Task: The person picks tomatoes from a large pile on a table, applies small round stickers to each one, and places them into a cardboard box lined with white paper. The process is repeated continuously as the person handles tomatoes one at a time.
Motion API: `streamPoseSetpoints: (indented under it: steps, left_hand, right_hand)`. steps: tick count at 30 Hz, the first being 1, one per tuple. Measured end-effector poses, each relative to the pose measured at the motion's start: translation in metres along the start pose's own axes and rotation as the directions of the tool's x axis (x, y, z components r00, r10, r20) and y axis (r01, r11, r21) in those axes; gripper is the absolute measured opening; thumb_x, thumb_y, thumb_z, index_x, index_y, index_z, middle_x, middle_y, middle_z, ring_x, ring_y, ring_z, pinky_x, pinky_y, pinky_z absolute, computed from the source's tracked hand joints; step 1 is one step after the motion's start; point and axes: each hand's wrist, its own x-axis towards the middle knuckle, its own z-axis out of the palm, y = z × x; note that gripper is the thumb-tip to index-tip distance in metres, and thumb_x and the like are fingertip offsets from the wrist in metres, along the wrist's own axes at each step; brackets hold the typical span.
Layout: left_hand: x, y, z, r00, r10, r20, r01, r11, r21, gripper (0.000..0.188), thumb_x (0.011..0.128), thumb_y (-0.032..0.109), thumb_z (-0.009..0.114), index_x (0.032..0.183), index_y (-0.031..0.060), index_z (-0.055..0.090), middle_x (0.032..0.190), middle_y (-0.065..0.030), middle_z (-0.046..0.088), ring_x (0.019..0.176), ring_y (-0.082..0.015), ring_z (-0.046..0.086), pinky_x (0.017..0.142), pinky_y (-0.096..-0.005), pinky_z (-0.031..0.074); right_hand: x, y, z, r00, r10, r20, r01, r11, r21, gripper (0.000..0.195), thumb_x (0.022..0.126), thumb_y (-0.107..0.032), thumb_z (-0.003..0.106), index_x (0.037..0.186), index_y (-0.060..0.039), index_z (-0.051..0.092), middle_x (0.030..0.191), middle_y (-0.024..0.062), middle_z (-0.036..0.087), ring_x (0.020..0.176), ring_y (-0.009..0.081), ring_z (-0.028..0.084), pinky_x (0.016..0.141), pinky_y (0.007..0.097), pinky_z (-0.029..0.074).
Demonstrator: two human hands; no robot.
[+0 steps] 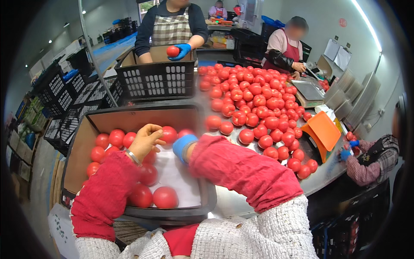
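Note:
In front of me stands a dark plastic crate [207, 194] lined with brown cardboard, with white paper [181, 181] on its bottom. Red tomatoes [165, 197] lie along its left, near and far sides. My left hand [145, 142], bare, is over the crate with fingers bent and apart. Its fingertips are beside a tomato [168, 135] at the far side; whether they touch it is unclear. My right hand [184, 147], in a blue glove, reaches into the crate's right side, close to another tomato [185, 133]. Blur and the wrist hide its fingers.
A large heap of tomatoes [258, 100] covers the metal table [228, 200] to the right. Across from me, a person holds a tomato [173, 51] over a black crate [155, 81]. An orange tray [324, 130] and a scale [308, 90] stand farther right, near other workers.

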Motion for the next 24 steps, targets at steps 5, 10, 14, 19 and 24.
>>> streamPoseSetpoints:
  steps: [5,10,14,19,24]
  left_hand:
    - [0.002,0.0,0.001,1.0,-0.006,-0.023,0.007,0.999,0.044,0.026,0.092,0.023,0.057,0.111,0.0061,0.053,0.103,-0.0037,0.056,0.09,-0.0138,0.06,0.061,-0.0253,0.052]
    - [0.003,-0.006,-0.002,0.982,-0.18,0.061,0.182,0.983,-0.036,0.035,0.094,0.037,0.053,0.118,0.0121,0.05,0.115,-0.0027,0.055,0.099,-0.0152,0.056,0.072,-0.0384,0.053]
    - [0.01,-0.012,0.002,0.988,-0.068,0.14,0.106,0.953,-0.284,0.036,0.096,0.039,0.049,0.12,0.0114,0.052,0.117,-0.0056,0.059,0.104,-0.0184,0.059,0.083,-0.0409,0.051]
    - [-0.001,0.012,0.002,0.983,0.112,0.142,-0.021,0.851,-0.525,0.039,0.095,0.038,0.051,0.117,0.0054,0.053,0.11,-0.008,0.061,0.1,-0.0196,0.06,0.086,-0.0384,0.05]
    - [-0.001,0.014,-0.002,0.978,0.157,0.141,-0.035,0.78,-0.625,0.047,0.097,0.042,0.043,0.124,0.0049,0.051,0.119,-0.0122,0.06,0.108,-0.0248,0.059,0.096,-0.0398,0.046]
  right_hand:
    - [-0.019,-0.002,-0.01,0.996,0.022,-0.085,-0.011,0.993,0.117,0.021,0.07,-0.019,0.068,0.089,-0.0114,0.073,0.09,0.0108,0.07,0.086,0.0276,0.068,0.074,0.0366,0.053]
    - [-0.033,0.001,-0.029,0.888,0.128,-0.443,0.15,0.827,0.541,0.048,0.064,-0.028,0.074,0.104,-0.0049,0.06,0.102,0.0184,0.062,0.093,0.035,0.063,0.078,0.0424,0.053]
    - [-0.03,0.004,-0.021,0.707,0.179,-0.684,0.318,0.784,0.533,0.076,0.067,-0.029,0.073,0.132,-0.0034,0.045,0.113,0.0188,0.054,0.108,0.035,0.055,0.089,0.0411,0.048]
    - [-0.024,0.013,-0.021,0.555,0.223,-0.801,0.523,0.656,0.545,0.095,0.067,-0.023,0.078,0.145,-0.0064,0.026,0.131,0.0216,0.044,0.12,0.0351,0.047,0.1,0.0377,0.041]
    - [-0.022,0.014,-0.017,0.79,0.291,-0.539,0.447,0.326,0.833,0.101,0.069,-0.016,0.079,0.148,-0.0064,0.016,0.133,0.0187,0.045,0.113,0.0259,0.054,0.092,0.0317,0.047]
